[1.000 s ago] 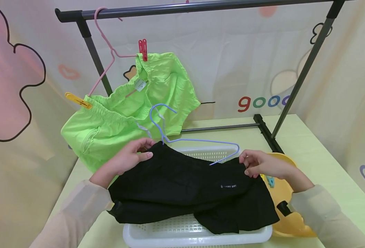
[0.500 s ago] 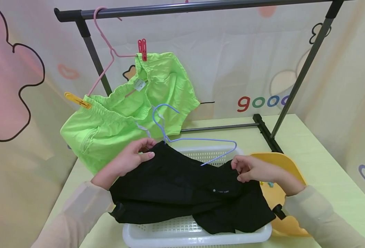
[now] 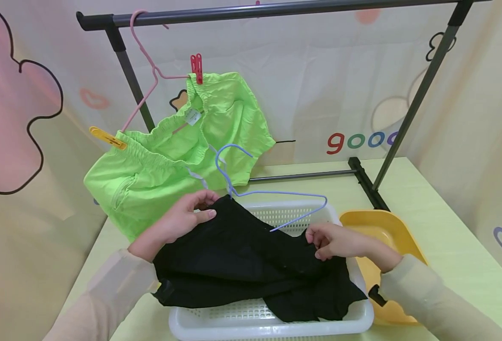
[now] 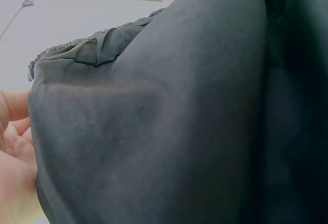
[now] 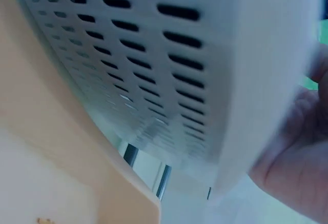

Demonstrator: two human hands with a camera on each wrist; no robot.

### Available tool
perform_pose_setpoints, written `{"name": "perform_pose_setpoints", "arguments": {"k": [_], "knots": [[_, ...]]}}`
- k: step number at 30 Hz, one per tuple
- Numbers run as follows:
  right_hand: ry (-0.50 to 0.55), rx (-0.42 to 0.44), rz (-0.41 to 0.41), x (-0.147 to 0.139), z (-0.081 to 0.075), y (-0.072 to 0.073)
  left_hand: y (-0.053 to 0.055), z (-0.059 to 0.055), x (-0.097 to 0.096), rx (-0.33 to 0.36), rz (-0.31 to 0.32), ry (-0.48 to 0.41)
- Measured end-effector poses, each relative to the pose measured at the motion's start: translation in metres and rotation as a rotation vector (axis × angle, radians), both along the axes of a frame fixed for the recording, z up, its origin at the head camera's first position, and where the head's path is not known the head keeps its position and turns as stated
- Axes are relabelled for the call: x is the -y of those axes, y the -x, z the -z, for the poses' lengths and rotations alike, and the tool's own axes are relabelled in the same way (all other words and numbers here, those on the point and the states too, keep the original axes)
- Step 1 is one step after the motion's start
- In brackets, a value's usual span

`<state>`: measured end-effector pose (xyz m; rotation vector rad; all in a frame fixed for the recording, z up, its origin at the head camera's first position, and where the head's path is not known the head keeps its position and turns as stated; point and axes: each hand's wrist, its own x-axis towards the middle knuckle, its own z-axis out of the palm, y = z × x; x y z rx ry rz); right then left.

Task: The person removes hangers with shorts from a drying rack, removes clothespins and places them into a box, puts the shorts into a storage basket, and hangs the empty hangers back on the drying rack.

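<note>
Black shorts (image 3: 233,260) are spread over a white perforated basket (image 3: 272,327) in the head view. My left hand (image 3: 178,222) pinches the left end of the waistband, and my right hand (image 3: 338,240) pinches the right part. A blue hanger (image 3: 285,192) stands hook up at the waistband. Its left arm is hidden by the cloth, while its right arm shows above the waist edge, apart from my right hand. The left wrist view is mostly filled by the shorts' dark cloth (image 4: 143,126). In the right wrist view my hand (image 5: 302,167) appears beside the basket's rim.
Green shorts (image 3: 238,128) hang on a pink hanger (image 3: 152,66) from the black rack (image 3: 276,9), held by a red clothespin (image 3: 196,68) and a yellow clothespin (image 3: 107,138). A yellow tray (image 3: 396,237) lies right of the basket on the table (image 3: 460,265).
My right hand has moved left and slightly down, drawing the waistband in and bunching the shorts. The hanger has shifted a little right; my left hand has barely moved.
</note>
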<state>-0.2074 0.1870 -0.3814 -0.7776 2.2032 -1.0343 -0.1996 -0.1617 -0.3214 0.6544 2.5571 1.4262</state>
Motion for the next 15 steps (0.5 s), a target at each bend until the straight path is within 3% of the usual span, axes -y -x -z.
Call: {"name": "perform_pose_setpoints", "arguments": {"k": [7, 15], "knots": [[-0.012, 0.013, -0.039, 0.005, 0.007, 0.000, 0.001, 0.001, 0.000, 0.018, 0.011, -0.002], [-0.014, 0.023, -0.028, 0.003, -0.006, 0.001, 0.002, 0.001, -0.001, 0.022, 0.011, 0.008]]}}
